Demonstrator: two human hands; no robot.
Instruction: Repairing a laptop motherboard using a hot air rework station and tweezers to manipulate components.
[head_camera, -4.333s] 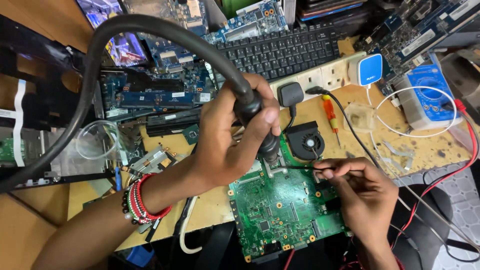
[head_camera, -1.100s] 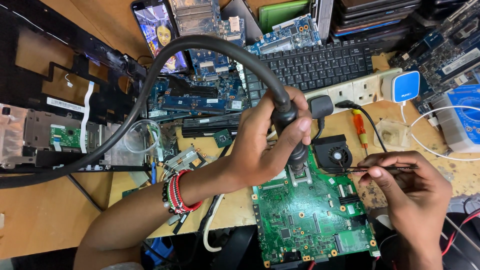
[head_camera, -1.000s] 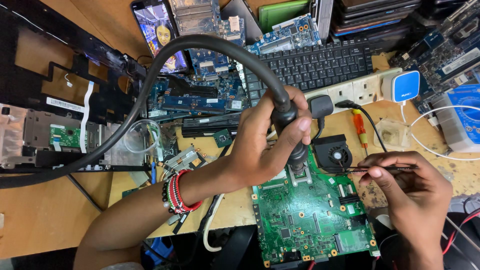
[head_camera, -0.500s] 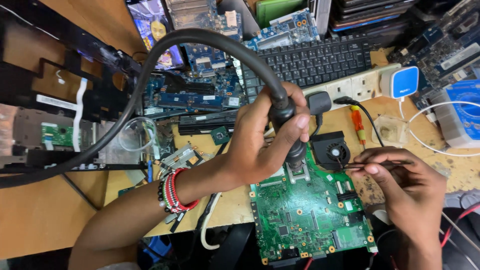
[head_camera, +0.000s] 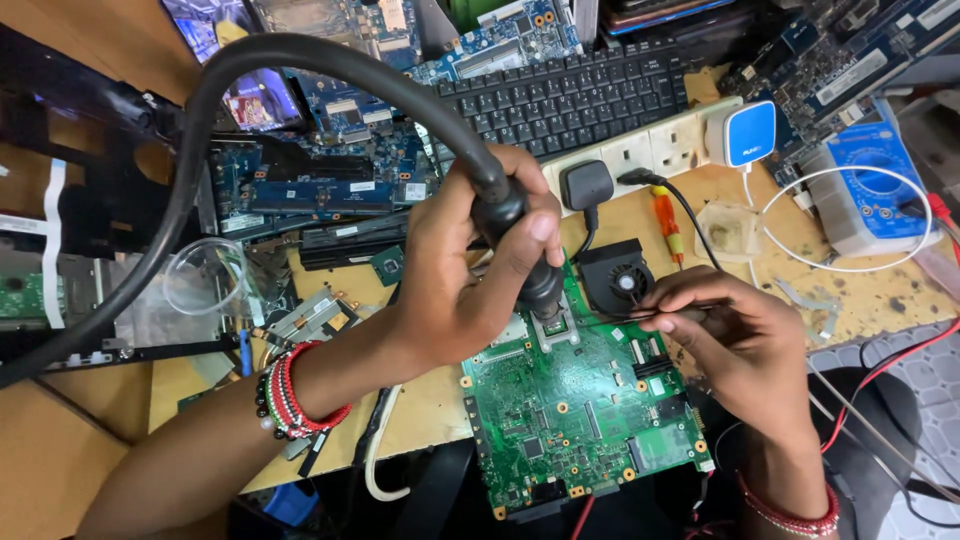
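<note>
Wooden bench (head_camera: 890, 290), scarred and crowded with electronics, fills the view. On its near edge lies a green board (head_camera: 585, 410), and the work on it looks to be under way, not finished: the left hand (head_camera: 470, 270) is clamped round the black handle of a hot-air wand (head_camera: 520, 250), whose nozzle points down at a grey square socket (head_camera: 553, 325) near the board's top edge, while a thick black hose (head_camera: 210, 130) arcs away to the left. The right hand (head_camera: 745, 340) pinches thin tweezers (head_camera: 665, 305), the tips reaching towards the same spot; whether they touch a part there is too small to tell. Nothing appears lifted off the board as yet, and the rest of it sits untouched. Just beyond it are a small black fan (head_camera: 615, 280) and an orange-handled screwdriver (head_camera: 667, 225). Further back a white power strip (head_camera: 640, 150) carries a black plug and a blue-and-white charger (head_camera: 742, 132), with a black keyboard (head_camera: 570, 95) behind. A blue meter (head_camera: 868, 190) with a printed face lies at the right, and blue boards bearing small white labels are heaped at the upper left.
</note>
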